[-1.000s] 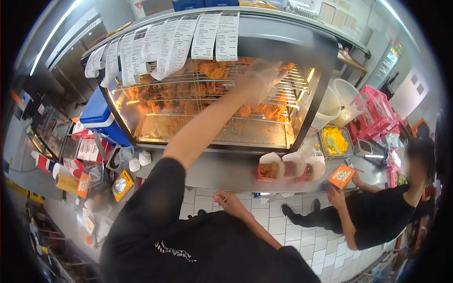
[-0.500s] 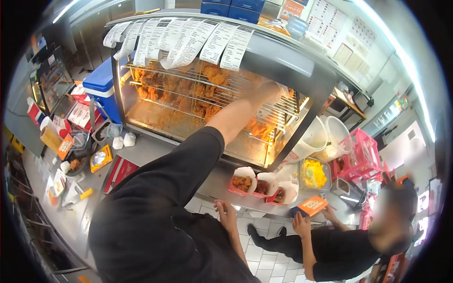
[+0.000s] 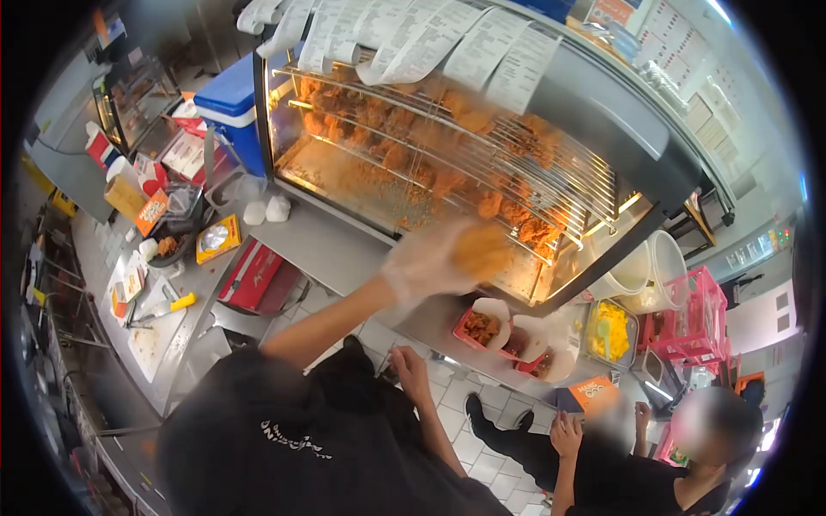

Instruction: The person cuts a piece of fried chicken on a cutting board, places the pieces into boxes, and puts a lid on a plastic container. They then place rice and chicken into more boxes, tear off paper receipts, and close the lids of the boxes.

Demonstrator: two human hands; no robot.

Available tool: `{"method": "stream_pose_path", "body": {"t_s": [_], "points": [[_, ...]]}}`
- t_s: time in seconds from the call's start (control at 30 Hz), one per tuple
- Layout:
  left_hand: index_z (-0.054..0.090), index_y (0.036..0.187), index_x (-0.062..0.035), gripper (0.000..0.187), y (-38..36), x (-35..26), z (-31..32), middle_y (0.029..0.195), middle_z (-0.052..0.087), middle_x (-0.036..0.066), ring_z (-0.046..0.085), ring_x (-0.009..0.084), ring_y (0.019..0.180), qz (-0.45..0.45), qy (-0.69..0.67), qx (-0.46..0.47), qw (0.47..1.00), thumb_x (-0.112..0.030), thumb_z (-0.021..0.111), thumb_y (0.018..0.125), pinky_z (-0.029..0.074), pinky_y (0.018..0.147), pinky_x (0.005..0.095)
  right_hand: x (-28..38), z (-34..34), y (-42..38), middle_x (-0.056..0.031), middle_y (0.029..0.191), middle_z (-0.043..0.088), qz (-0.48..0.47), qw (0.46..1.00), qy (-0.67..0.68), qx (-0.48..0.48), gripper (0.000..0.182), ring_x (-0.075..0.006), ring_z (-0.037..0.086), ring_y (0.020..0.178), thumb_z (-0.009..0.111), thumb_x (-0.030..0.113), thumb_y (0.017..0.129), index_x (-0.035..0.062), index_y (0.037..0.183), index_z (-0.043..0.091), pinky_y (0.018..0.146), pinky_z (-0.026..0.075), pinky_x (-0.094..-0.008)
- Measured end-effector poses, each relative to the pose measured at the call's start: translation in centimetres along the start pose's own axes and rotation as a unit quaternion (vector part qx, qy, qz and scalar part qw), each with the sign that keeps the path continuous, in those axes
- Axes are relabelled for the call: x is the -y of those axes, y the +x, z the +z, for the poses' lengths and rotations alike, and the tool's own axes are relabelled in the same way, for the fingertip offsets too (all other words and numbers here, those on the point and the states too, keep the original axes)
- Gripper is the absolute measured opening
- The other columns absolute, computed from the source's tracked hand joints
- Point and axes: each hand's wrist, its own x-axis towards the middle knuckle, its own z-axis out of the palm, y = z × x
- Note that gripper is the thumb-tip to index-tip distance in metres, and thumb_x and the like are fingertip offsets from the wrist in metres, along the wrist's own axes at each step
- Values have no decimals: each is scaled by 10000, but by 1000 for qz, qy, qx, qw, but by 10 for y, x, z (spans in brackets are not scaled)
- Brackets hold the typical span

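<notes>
My left hand (image 3: pixel 430 262), in a clear glove, is closed around a golden-brown piece of fried chicken (image 3: pixel 480 251), blurred by motion. It is just outside the lower front of the heated display case (image 3: pixel 344 211). More fried chicken (image 3: pixel 525 225) lies on the case's wire racks (image 3: pixel 559 172). My right hand (image 3: pixel 409 371) hangs low over the tiled floor, bare, its fingers curled with nothing visible in them. Three red-and-white takeaway boxes (image 3: pixel 482 325) of sauced pieces stand open on the counter, right of my left hand.
Receipts (image 3: pixel 422 43) hang over the case's top. Right of the boxes are a tub of yellow food (image 3: pixel 611 331), clear buckets (image 3: pixel 658 271) and pink crates (image 3: pixel 697 318). A co-worker (image 3: pixel 637 464) stands at lower right near an orange-topped box (image 3: pixel 594 394). A blue cooler (image 3: pixel 232 116) is left.
My left hand has come out of the case, down and left, with a piece of fried chicken. My view has shifted. The co-worker's hands have moved off the orange-topped box.
</notes>
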Motion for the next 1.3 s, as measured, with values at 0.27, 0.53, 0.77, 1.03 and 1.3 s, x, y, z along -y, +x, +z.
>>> {"method": "stream_pose_path", "body": {"t_s": [0.27, 0.53, 0.77, 1.03, 1.3], "points": [[492, 1244, -10, 652, -343, 205, -98, 1153, 647, 127, 647, 198, 1043, -390, -64, -236, 888, -140, 853, 718, 536, 895, 330, -64, 63, 50, -41, 822, 661, -50, 975, -150, 156, 223, -121, 583, 716, 593, 248, 975, 42, 1033, 657, 668, 487, -279], [475, 1326, 3, 745, -537, 238, -258, 1174, 632, 148, 619, 234, 1084, -539, -2, -408, 737, -258, 832, 726, 488, 950, 327, -34, 296, 120, -117, 820, 670, -154, 907, -269, 285, 216, -223, 629, 776, 629, 242, 942, 29, 957, 662, 689, 479, -338], [521, 1292, -22, 725, -635, 317, -358, 1164, 628, 203, 599, 340, 1112, -547, 89, -360, 751, -272, 784, 664, 473, 982, 402, 5, 581, 123, -116, 1164, 614, -407, 798, -357, 266, 288, -319, 541, 1104, 681, 204, 860, 65, 1110, 649, 955, 409, -432], [552, 1263, -29, 711, -684, 340, -444, 1227, 595, 199, 532, 362, 1191, -570, 157, -187, 785, -264, 787, 634, 419, 1040, 410, 25, 706, 128, -127, 1233, 598, -349, 730, -494, 318, 424, -341, 516, 1154, 719, 280, 828, 60, 1179, 628, 980, 396, -475], [500, 1291, -33, 796, -727, 357, -406, 1373, 507, 190, 432, 350, 1330, -507, 154, -205, 823, -243, 846, 606, 294, 1151, 488, -21, 884, 66, -137, 1088, 636, -441, 633, -483, 415, 396, -327, 605, 1000, 721, 279, 820, 46, 1126, 628, 869, 467, -486]]}}
